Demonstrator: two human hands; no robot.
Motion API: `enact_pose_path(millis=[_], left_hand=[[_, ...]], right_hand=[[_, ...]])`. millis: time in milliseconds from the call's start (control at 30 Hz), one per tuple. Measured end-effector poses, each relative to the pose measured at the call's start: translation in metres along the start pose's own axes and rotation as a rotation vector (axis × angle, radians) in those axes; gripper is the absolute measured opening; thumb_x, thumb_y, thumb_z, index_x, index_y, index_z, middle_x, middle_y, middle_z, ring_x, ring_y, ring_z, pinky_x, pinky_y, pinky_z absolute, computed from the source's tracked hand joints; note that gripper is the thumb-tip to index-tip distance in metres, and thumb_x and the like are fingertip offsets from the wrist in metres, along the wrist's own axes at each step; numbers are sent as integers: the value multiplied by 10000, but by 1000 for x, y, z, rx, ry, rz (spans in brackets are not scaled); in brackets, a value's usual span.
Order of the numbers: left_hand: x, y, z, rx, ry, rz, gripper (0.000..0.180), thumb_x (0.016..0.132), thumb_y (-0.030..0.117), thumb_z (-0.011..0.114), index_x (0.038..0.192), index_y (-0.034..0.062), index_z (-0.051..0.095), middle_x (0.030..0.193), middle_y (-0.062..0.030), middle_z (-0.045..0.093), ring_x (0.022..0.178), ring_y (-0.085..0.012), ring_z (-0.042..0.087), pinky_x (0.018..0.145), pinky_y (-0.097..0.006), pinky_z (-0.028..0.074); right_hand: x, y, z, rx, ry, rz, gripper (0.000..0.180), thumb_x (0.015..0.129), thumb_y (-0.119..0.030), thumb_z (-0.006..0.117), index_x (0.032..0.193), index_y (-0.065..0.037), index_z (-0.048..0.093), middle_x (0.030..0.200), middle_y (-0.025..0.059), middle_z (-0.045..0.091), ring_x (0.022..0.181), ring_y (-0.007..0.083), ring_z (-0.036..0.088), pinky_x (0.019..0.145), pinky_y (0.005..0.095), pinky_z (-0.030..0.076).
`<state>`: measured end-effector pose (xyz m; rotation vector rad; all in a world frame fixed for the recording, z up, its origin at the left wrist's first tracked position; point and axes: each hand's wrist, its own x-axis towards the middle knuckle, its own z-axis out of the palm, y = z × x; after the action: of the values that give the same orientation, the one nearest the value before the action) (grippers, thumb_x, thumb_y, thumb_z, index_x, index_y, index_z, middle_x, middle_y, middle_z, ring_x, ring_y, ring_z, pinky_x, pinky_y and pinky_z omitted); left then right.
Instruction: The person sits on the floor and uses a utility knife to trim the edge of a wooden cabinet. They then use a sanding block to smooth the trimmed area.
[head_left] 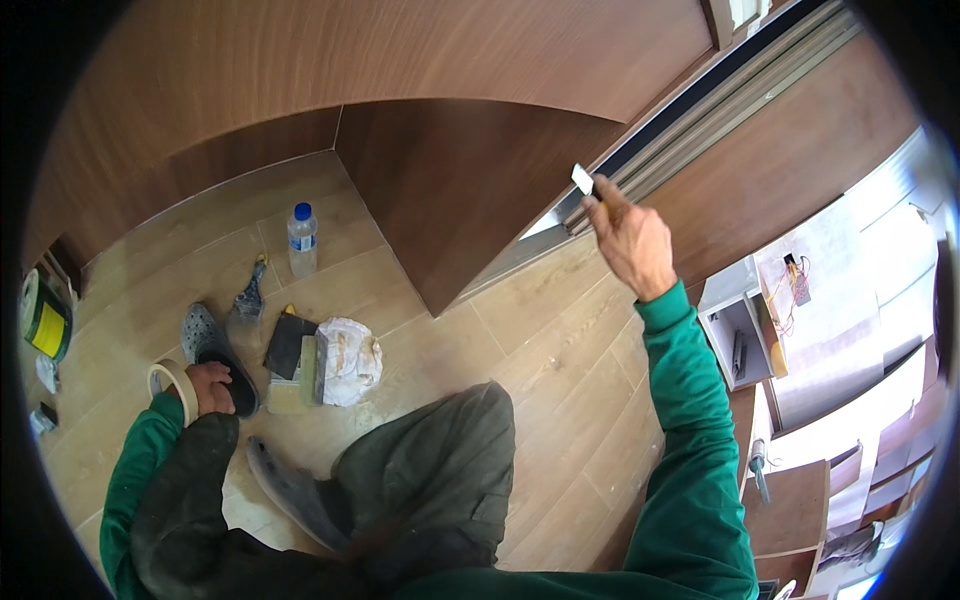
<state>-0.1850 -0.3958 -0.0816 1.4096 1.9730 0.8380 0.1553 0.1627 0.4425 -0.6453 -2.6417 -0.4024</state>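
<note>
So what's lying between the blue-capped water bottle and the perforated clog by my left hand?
A paintbrush lies between the water bottle and the perforated clog, as the head view shows.

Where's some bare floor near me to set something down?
The widest bare patch is the floor between the bent knee and the right sleeve. A smaller one lies between the green tub and the clog by the left hand. It's crowded around the white cloth, with a dark pad and brush close by.
</note>
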Motion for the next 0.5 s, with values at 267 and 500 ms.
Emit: enact_pose_path(millis=[267, 500], left_hand=[[13, 35, -14, 111, 5, -41, 493, 731, 280, 773, 1124, -13, 716, 1281, -257, 628, 1239, -404, 570, 1040, -456, 475], [10, 15, -6, 130, 45, -4, 529, 714, 290, 782, 1143, -13, 716, 1265, -273, 644, 1245, -413, 580, 1049, -471, 477]], right_hand=[[-11, -7, 29, -52, -60, 39, 407, 987, -421, 595, 1309, -180, 655, 803, 201, 710, 779, 407, 704, 698, 482, 571], [-29, -14, 78, -43, -189, 0, 389, 987, -420, 593, 1284, -176, 661, 758, 191, 699, 735, 391, 699, 665, 487, 562]])
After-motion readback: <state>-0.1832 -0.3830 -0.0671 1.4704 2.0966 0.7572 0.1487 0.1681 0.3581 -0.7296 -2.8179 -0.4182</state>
